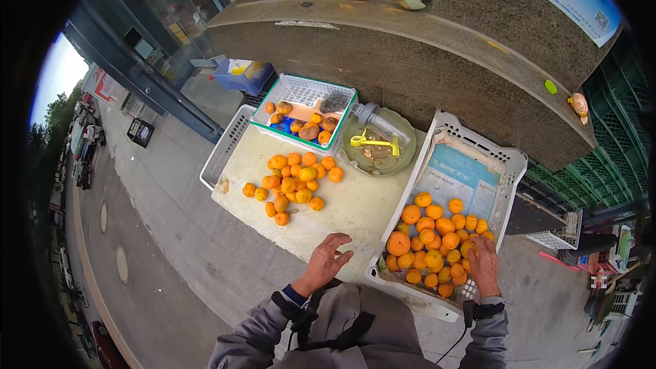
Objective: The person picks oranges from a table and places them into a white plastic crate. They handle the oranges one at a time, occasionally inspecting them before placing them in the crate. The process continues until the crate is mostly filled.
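Observation:
My left hand (328, 261) hovers over the near edge of a pale board (369, 200), thumb and fingers apart and nothing between them. At the right side of a white plastic crate (505, 200), my right hand (484, 265) reaches down among mandarins (433, 259). Its fingers touch a mandarin (467, 249), but whether they grip it is hidden. Newspaper (456, 164) lines this crate, and the fruit fills its near half. On the board, beyond my left hand, lies a loose pile of smaller mandarins (289, 184).
A green-rimmed white basket (302, 89) holds several browned mandarins. Beside it, a greenish glass dish (353, 156) carries a clear plastic bottle (384, 125) and a yellow peeler-like tool (374, 142). A stone wall with a ledge (369, 10) rises behind; green crates (605, 169) stand right.

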### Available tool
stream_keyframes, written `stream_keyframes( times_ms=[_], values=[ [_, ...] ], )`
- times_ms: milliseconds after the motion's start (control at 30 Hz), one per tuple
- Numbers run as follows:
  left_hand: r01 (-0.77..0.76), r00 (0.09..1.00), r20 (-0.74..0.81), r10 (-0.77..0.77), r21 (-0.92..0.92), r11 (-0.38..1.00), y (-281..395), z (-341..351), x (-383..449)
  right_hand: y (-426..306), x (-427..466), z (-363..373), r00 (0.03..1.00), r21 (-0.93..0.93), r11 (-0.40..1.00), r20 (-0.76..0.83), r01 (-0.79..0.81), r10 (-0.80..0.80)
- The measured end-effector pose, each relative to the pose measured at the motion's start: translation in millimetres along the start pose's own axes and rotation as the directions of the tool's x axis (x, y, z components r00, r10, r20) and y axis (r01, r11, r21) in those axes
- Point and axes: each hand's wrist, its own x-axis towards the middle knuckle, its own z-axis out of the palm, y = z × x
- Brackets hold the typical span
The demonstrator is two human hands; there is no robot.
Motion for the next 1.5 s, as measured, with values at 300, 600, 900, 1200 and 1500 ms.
stream_keyframes(
  times_ms=[300, 600, 900, 1200, 1500],
  values=[
    [0.434, 0.761, -0.636, -0.129, 0.352, 0.83, -167.7, -101.9, 22.7, -63.8, -12.4, -8.1, 0.967, 0.266, 0.929, 0.076, -0.256, 0.244],
    [0.437, 0.803, -0.577, -0.152, 0.396, 0.807, -169.8, -117.2, 54.8, -121.0, -18.3, 20.0, 0.95, 0.183, 0.945, 0.207, -0.271, 0.232],
    [0.145, 0.777, -0.608, -0.163, -0.079, 0.986, -200.0, -140.5, 42.1, -148.3, -27.1, 39.1, 0.938, 0.2, 0.923, 0.18, -0.329, 0.296],
    [0.059, 0.996, -0.055, -0.075, -0.242, 0.968, -18.9, -110.1, 53.1, -229.0, -2.2, 42.2, 0.945, 0.514, 0.807, 0.29, -0.29, 0.154],
    [-0.22, 0.934, 0.277, 0.224, -0.044, 0.974, 60.7, -17.4, 48.0, -225.6, -18.6, 59.2, 0.937, 0.805, 0.485, 0.334, -0.342, 0.107]
  ],
)
